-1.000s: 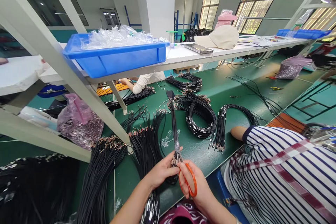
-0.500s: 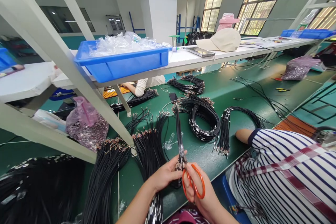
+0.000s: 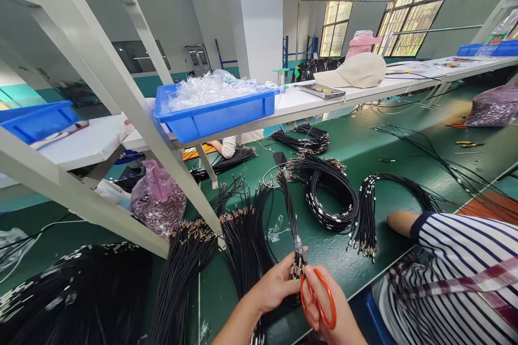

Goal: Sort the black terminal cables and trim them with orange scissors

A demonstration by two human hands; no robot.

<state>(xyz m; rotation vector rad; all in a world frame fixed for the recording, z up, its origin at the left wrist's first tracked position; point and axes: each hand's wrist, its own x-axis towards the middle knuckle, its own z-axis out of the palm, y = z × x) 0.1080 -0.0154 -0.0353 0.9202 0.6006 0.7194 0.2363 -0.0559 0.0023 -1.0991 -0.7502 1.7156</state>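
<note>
My left hand [image 3: 279, 283] is closed around a bundle of black cables [image 3: 290, 210] near its metal connector ends. Clear plastic film [image 3: 298, 243] wraps the bundle just above my fingers. In my right hand [image 3: 324, 302] is a pair of scissors with orange handles [image 3: 332, 307]; its blades are hidden by the cable ends and fingers. Both hands meet at the connectors. Left of the bundle, more black cables with copper-coloured tips [image 3: 246, 248] lie on the green table [image 3: 324, 256]. Scraps of clear plastic [image 3: 277, 229] rest beside the held bundle.
A coiled cable bundle [image 3: 334, 194] and a bent one [image 3: 366, 215] lie ahead. A white shelf post [image 3: 162, 172] slants down at left. The shelf carries a blue tray [image 3: 218, 116] and a cap [image 3: 356, 70]. A person in a striped shirt [image 3: 465, 259] sits close on my right.
The camera view has turned slightly left, so the scene sits further right and lower. Both hands keep their hold on the cable bundle and scissors, with little other visible movement.
</note>
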